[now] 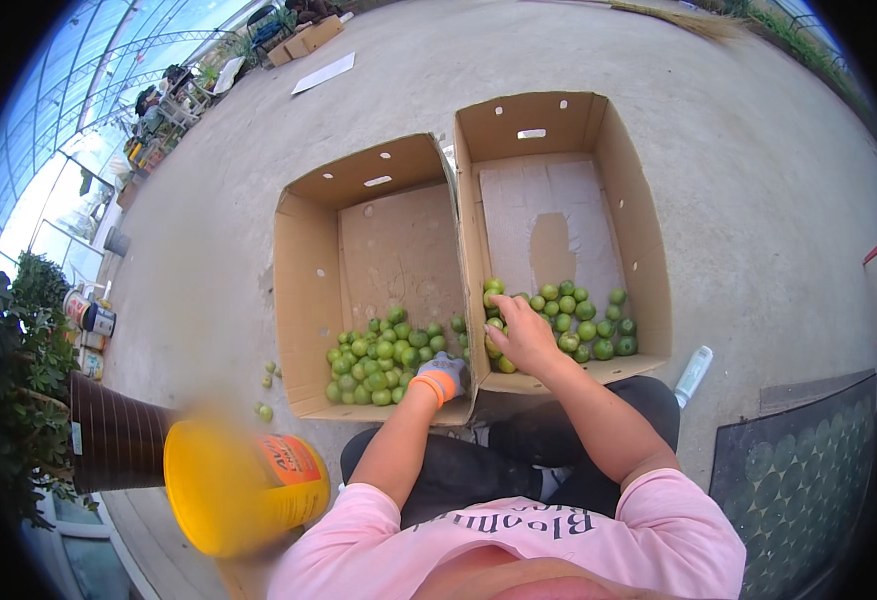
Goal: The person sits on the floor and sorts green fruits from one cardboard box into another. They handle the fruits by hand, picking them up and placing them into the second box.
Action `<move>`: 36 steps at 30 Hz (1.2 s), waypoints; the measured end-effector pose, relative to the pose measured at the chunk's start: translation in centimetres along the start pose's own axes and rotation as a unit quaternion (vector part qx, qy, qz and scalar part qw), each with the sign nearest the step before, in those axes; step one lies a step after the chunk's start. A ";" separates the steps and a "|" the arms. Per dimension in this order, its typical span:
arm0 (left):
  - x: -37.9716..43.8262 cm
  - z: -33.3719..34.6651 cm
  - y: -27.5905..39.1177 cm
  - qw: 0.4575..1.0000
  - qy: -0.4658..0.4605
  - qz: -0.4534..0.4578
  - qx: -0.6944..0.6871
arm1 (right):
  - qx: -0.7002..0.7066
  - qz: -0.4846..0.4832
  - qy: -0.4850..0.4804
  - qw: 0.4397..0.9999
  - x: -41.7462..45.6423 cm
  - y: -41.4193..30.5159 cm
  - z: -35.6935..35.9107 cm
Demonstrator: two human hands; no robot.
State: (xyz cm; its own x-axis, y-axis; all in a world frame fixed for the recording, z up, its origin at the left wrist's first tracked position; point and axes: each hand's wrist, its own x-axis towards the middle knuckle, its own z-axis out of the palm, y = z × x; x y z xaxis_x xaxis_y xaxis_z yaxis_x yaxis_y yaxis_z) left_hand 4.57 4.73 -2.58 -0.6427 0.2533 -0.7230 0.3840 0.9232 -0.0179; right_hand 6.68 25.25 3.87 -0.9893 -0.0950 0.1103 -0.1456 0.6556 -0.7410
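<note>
Two open cardboard boxes stand side by side on the floor before me. In the left cardboard box (307, 277), round green fruits (382, 350) are heaped at the near end. My left hand (440, 373), in a grey glove with an orange cuff, reaches down among them by the box's right wall; its fingertips are hidden. Over the right cardboard box (637, 247), my bare right hand (521, 330) has thumb and forefinger apart beside green fruits at the left wall. Its other fingers are hard to see, and whether it touches a fruit is unclear. More green fruits (586, 330) lie to its right.
A yellow bucket (303, 499) lies tipped at the lower left beside stacked dark pots (120, 435). Several small fruits (264, 411) are on the concrete floor left of the boxes. A white bottle (693, 375) lies right of my knee, near a dark tray (798, 480).
</note>
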 end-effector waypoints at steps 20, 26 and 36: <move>-5.7 -5.6 -4.5 0.635 0.160 0.232 -0.719 | 0.101 -0.088 -0.036 0.990 -0.4 -2.0 -1.4; -7.4 -6.7 -1.5 0.644 0.148 0.287 -0.694 | 0.079 -0.174 -0.057 0.980 -1.0 -2.8 -1.1; 0.6 -1.8 -5.1 0.884 0.337 -0.098 -0.308 | 0.085 0.067 0.091 0.990 0.6 0.7 0.1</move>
State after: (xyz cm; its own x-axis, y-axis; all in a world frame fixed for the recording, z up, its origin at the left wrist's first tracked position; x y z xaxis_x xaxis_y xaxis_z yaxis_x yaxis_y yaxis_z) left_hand 1.05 0.70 -1.68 -0.9857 -0.0059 -0.1682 -0.0792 0.8981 0.4326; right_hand 5.95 25.54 3.32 -0.9853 0.1309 0.1102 -0.0273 0.5159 -0.8562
